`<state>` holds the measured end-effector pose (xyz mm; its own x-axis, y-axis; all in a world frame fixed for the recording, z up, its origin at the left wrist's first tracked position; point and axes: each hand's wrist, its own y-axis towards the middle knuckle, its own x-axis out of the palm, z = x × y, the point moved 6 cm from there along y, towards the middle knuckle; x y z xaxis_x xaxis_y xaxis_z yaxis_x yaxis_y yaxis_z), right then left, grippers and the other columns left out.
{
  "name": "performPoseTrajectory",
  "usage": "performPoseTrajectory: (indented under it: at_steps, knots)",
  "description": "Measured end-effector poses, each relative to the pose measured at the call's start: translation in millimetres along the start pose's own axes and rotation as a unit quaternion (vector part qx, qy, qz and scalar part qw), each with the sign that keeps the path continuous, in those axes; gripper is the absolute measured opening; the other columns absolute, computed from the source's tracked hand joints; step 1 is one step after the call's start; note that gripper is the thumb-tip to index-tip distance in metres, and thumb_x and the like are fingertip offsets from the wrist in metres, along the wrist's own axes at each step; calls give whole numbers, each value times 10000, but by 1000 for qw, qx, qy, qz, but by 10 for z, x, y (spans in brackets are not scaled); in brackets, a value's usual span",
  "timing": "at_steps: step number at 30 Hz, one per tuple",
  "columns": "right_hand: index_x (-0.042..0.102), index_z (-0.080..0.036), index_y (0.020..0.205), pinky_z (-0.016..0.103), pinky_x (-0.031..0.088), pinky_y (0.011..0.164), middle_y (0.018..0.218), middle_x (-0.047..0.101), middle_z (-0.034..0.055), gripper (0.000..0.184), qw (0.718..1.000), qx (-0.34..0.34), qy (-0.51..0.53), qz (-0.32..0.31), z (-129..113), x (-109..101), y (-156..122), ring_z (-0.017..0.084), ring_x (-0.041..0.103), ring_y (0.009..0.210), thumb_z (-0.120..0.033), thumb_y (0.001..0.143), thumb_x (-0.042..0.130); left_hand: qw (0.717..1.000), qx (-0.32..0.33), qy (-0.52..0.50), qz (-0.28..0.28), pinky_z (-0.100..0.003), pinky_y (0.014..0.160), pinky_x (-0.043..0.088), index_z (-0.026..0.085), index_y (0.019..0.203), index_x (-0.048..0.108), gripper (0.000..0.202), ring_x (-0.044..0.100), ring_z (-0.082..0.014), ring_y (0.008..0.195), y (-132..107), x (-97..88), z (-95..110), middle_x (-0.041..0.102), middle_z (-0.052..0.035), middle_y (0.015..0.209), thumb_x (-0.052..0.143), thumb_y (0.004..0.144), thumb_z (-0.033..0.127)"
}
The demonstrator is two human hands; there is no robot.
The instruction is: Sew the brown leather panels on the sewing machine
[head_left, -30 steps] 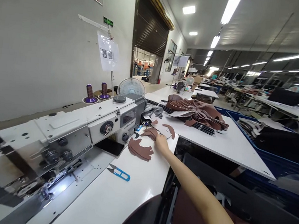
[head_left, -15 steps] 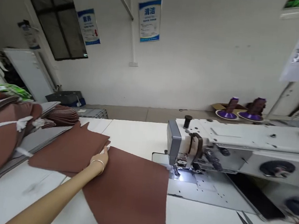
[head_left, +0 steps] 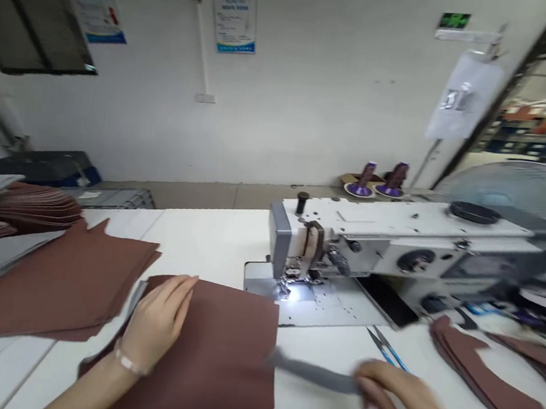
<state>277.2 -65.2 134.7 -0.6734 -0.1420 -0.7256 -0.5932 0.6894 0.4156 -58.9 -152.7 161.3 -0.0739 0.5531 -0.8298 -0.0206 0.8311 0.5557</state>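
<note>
A large brown leather-like panel (head_left: pixel 219 348) lies on the white table in front of the sewing machine (head_left: pixel 292 252). My left hand (head_left: pixel 156 316) rests on its upper left part, palm down, fingers stretched out close together. Along the left side the panel's edge curls up and shows a grey underside. My right hand (head_left: pixel 394 393), smeared by motion, grips one end of a narrow grey strip (head_left: pixel 318 373). The strip's far end reaches over the panel's right edge; whether it touches the panel I cannot tell.
Brown panels (head_left: pixel 70 274) are stacked at left, beside bundled pieces (head_left: pixel 33 208). Blue-handled scissors (head_left: pixel 387 348) lie right of the panel. Curved brown pieces (head_left: pixel 484 376) lie farther right. Behind the machine stand two thread cones (head_left: pixel 395 178) and a fan (head_left: pixel 514 184).
My view has swung right. My left hand has left the stacked panels' edge and now lies on the large panel. My right hand has come into view with the grey strip.
</note>
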Motion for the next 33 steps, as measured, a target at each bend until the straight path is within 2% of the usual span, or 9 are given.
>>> performPoseTrajectory:
  at_steps: [2,7,11,17,21,25,28,31,33]
  knots:
    - [573,-184,720,198,466,634,609,611,-11,350,982,50,110,-147,-110,437,101,114,606,597,-311,991,392,980,123,-115,110,-309,921,506,155,1158,565,309,615,-186,1040,-110,-145,528,665,-105,1081,433,885,95]
    - [574,-159,831,181,435,608,578,611,-28,129,939,160,160,-260,-62,1317,567,118,603,589,-138,901,467,967,245,-65,30,-379,747,587,123,1090,612,296,665,-261,945,-396,301,1357,684,-143,1076,407,899,218]
    - [580,-148,895,197,435,677,645,661,-1,125,950,165,108,-241,122,1388,656,127,619,649,-115,897,460,967,246,-53,40,-382,775,597,158,1049,636,277,662,-253,990,-415,408,1287,680,-105,1126,413,894,213]
    - [599,-150,735,184,427,588,605,669,7,149,938,197,25,-283,345,1451,579,123,612,573,-88,824,496,933,278,-224,47,-171,831,533,219,904,655,298,652,-111,960,-440,30,1322,719,19,957,378,898,109]
    - [601,-131,725,193,431,525,624,674,29,255,933,183,-28,-308,380,1578,713,115,595,502,-88,874,399,963,245,-106,28,-380,898,546,148,1028,670,320,634,-236,1026,-457,368,1504,695,-80,1065,400,865,99]
    - [602,-78,980,328,479,726,904,685,163,225,950,94,-107,-278,265,1446,652,235,643,850,-125,928,388,970,171,84,-154,-408,712,583,73,1139,644,418,654,-300,931,-319,1060,1359,672,-200,1058,456,774,-1]
    - [595,-73,1049,392,467,787,1050,645,202,221,938,-93,-161,-291,29,1318,350,280,592,984,-132,927,420,947,176,101,-251,-326,654,568,65,1179,621,431,655,-259,864,-240,1281,1296,677,-192,963,441,796,-19]
    - [589,-38,1101,429,469,811,1132,617,216,280,860,-372,-266,-226,-245,1229,11,294,579,1020,-156,955,381,931,179,110,-298,-333,668,560,26,1191,600,430,644,-258,852,-160,1313,1343,654,-207,956,413,808,-29]
    - [588,-16,1109,441,468,821,1127,619,224,298,820,-455,-304,-167,-303,1241,-76,292,591,1017,-156,957,374,928,174,107,-313,-327,657,555,38,1156,621,407,635,-252,843,-96,1315,1399,642,-195,955,409,814,-23]
